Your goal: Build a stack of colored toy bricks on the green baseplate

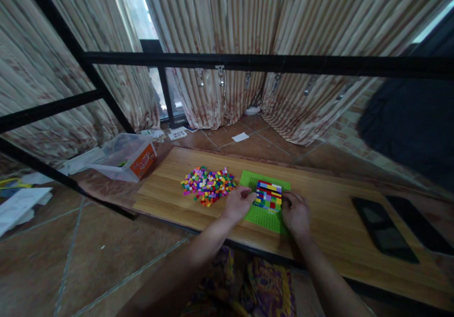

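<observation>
A green studded baseplate (pixel 264 221) lies on the wooden table, bearing a block of multicoloured toy bricks (pixel 268 195) set in rows. My left hand (pixel 239 202) is at the left side of this block, its fingers curled and the thumb close to the bricks' edge. On the opposite side, my right hand (pixel 298 213) rests by the block's right edge with bent fingers. Anything between the fingers of either hand is too small to make out. Left of the baseplate spreads a pile of loose toy bricks (pixel 207 184), near my left hand.
Two dark flat devices (pixel 385 229) lie at the right end of the wooden table (pixel 329 213). A clear plastic box (pixel 124 158) with an orange label stands beyond the table's left end. A black metal bar (pixel 248 61) crosses in front of the curtains.
</observation>
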Available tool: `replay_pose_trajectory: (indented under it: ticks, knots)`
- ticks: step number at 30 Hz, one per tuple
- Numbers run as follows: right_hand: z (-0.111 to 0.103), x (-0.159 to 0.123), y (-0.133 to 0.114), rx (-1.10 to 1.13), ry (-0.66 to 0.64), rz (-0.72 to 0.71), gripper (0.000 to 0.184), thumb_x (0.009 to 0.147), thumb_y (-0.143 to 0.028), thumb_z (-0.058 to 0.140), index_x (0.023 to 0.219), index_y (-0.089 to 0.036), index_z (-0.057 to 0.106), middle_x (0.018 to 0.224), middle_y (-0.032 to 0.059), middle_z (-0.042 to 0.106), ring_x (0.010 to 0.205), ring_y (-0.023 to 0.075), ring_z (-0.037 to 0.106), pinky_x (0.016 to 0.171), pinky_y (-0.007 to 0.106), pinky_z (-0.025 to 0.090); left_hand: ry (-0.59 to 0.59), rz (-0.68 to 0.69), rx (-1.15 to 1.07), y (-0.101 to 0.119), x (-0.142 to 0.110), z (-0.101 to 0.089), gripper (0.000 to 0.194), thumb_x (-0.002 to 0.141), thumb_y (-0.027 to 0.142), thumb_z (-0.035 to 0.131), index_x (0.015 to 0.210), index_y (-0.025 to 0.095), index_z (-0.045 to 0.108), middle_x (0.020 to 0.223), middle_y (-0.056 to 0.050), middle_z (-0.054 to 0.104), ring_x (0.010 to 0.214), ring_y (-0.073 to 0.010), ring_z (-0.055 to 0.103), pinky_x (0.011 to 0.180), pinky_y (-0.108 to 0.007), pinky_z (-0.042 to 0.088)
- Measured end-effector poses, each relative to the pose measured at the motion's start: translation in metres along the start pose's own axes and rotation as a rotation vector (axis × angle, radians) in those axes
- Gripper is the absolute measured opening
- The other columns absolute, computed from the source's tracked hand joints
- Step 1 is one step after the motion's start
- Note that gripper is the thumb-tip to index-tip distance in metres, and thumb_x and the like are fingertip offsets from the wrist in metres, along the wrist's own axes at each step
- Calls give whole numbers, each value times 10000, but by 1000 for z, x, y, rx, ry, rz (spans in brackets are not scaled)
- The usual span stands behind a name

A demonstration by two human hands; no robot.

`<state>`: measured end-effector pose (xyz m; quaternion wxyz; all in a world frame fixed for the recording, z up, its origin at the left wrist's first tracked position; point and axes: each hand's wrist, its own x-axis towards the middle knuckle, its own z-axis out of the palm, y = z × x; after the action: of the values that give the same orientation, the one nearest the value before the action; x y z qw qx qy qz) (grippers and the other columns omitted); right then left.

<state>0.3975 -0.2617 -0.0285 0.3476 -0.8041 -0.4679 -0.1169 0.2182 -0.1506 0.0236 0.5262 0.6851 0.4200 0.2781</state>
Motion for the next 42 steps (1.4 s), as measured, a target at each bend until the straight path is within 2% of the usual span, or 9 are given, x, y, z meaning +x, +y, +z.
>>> replay_pose_trajectory:
  ticks: [4,10,13,17,24,30,36,42]
  knots:
    - [0,-1,2,11,9,-6,321,836,-234,402,880,-177,715,958,114,705,897,248,589,859,400,446,-39,50,4,-5,-19,-23,128,811,234,571,883,188,666,643,39,597,616,-104,553,580,-205,433]
    - [1,-2,6,7,15,-16,316,836,-267,411,873,-174,711,975,128,701,904,266,591,850,413,455,-75,97,72,-30,-65,-71,101,806,217,559,831,202,655,790,0,678,753,-142,629,706,-239,494]
    - [1,-2,7,-10,-1,-12,322,835,-278,411,892,-172,710,975,129,700,903,269,590,834,408,458,20,67,178,-46,-77,-94,116,800,200,554,867,212,648,807,-4,682,762,-150,639,714,-243,498]
    - [0,-2,7,-38,2,-2,328,826,-291,410,878,-168,709,953,134,702,880,276,589,812,413,461,132,92,334,-52,-72,-113,107,813,184,535,863,213,625,836,-11,667,786,-150,634,733,-246,487]
    - [1,-2,8,-30,15,-23,322,840,-291,412,872,-170,709,955,126,707,893,269,592,842,413,458,131,75,665,-38,-56,-110,109,834,192,552,905,237,622,894,-17,657,809,-166,620,725,-256,441]
    - [1,-2,7,-45,23,-27,325,841,-286,412,865,-161,711,961,126,712,897,265,603,840,399,462,113,48,801,-34,-53,-107,141,885,192,499,911,235,631,938,-24,655,857,-173,619,723,-255,421]
    - [1,-1,8,-27,6,-29,326,840,-280,411,872,-154,710,965,126,715,889,259,609,847,398,464,94,62,816,-33,-53,-107,197,896,182,488,1000,235,646,1037,-30,655,919,-171,624,763,-257,438]
    - [3,-2,9,-24,26,-35,321,838,-285,415,854,-161,711,965,123,715,890,257,614,859,404,458,90,119,773,-39,-51,-106,229,899,174,483,1027,237,661,1050,-35,659,936,-175,635,817,-272,463]
